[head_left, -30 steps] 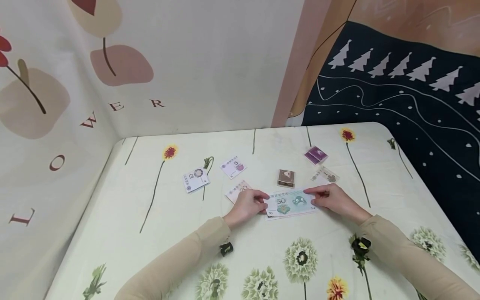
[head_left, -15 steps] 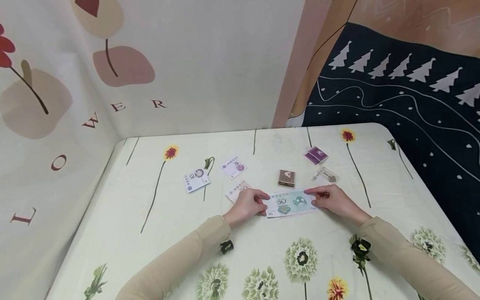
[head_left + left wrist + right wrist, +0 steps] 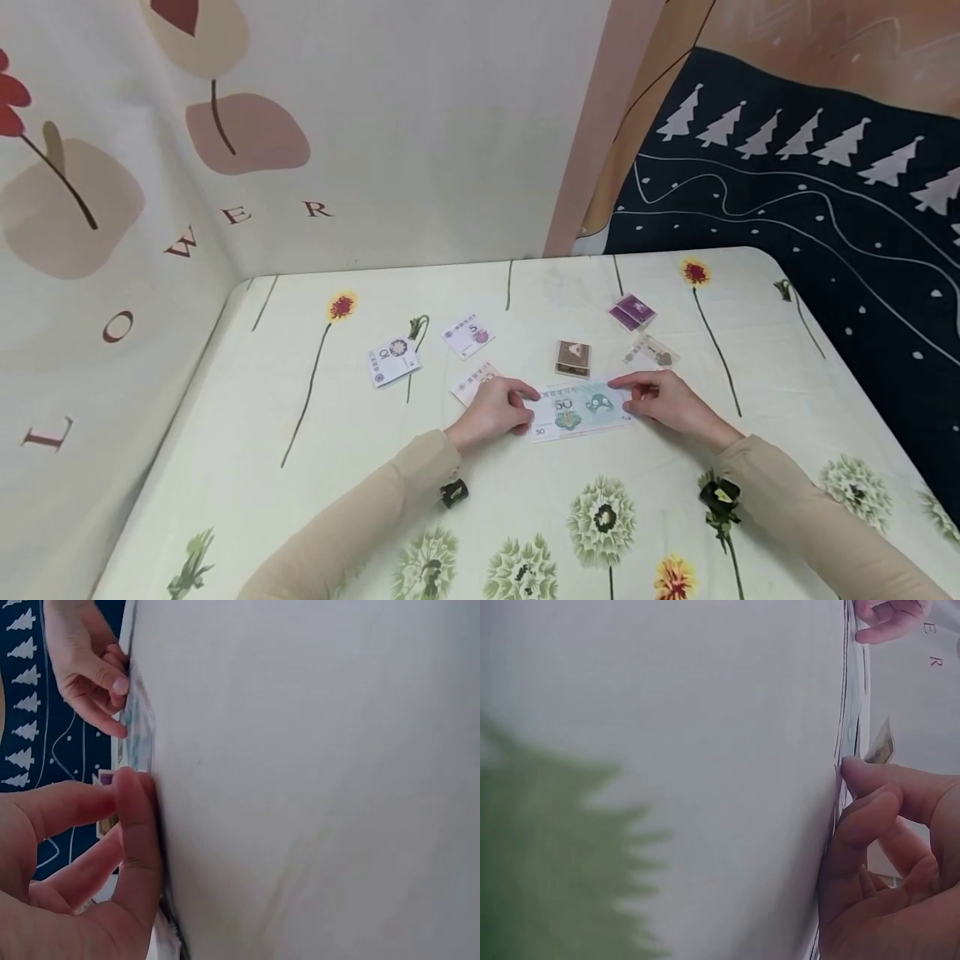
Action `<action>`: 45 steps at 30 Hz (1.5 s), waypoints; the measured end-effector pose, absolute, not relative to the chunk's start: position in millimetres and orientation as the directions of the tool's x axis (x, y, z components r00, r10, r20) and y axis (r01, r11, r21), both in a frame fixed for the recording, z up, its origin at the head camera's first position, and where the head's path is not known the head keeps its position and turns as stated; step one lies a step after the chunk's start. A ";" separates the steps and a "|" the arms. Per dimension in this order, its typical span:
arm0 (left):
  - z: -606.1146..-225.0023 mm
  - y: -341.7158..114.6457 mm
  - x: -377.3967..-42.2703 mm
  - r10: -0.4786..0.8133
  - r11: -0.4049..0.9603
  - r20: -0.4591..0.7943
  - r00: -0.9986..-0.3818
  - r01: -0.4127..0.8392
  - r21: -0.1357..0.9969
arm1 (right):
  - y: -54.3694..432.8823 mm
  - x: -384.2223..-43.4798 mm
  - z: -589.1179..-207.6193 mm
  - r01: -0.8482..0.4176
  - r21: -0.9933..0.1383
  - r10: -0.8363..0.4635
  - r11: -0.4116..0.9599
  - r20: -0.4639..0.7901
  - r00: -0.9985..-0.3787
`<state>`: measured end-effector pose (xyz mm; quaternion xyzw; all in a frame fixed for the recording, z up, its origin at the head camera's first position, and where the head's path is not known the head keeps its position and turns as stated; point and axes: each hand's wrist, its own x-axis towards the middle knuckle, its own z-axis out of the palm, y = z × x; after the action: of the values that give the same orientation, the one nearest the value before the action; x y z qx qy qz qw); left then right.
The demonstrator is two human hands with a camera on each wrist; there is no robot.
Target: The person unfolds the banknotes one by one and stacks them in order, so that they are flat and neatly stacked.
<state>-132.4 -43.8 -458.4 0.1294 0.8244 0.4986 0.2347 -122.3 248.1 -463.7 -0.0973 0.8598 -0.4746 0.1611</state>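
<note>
A pale teal play banknote point(image 3: 581, 408) marked 50 lies on the flowered tablecloth in the head view, with the edge of more paper just showing beneath it. My left hand point(image 3: 495, 408) pinches its left end between thumb and fingers. At the other end, my right hand point(image 3: 671, 402) holds the right edge, index finger at the top corner and thumb lower down. In the left wrist view the left thumb and index finger point(image 3: 131, 817) meet at the note's end. The right wrist view has the right fingers point(image 3: 870, 776) against its edge.
Left of the hands lie a 10 note point(image 3: 393, 360), a 5 note point(image 3: 468, 335) and a pinkish note point(image 3: 474, 383) partly behind the left hand. Beyond the 50 note are a folded brown note point(image 3: 573, 357), a purple one point(image 3: 632, 311) and a grey-beige 1 note point(image 3: 651, 352).
The paper edge that stuck out below the 50 note has drawn nearly level with it, so the stack looks more even. Both hands stay almost where they were.
</note>
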 end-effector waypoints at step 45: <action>-437.1 -123.4 -143.1 0.388 0.415 -0.328 -0.861 -0.154 0.896 | 215.7 -150.9 -432.3 0.040 -0.882 -0.327 0.470 -0.216 -0.920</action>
<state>-143.1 -123.4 -437.1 0.0730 0.8022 0.5357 0.2534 -150.9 215.7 -432.3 -0.0855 0.8380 -0.5078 0.1808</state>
